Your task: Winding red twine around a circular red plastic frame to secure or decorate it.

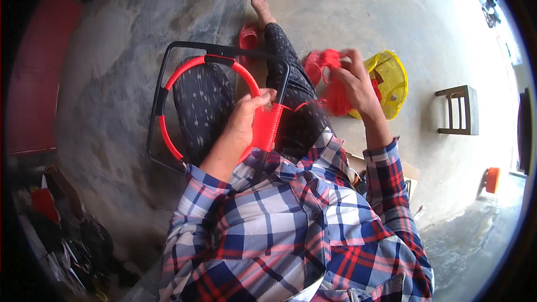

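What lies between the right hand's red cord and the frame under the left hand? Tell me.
Nothing visible: one red cord runs free from the right hand across the lap to the frame, where the left hand presses the wound part.

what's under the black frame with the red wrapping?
Under the black frame: the person's legs in dark patterned trousers, with concrete floor around them. The left hand covers part of the red wrapping; the frame's near edge is hidden behind the arm and shirt.

Far right on the concrete floor (168, 11) we see a small wooden stool (460, 110), with an orange container (492, 179) nearer. A red sandal (248, 38) lies far ahead, and dark clutter (67, 229) sits near left.
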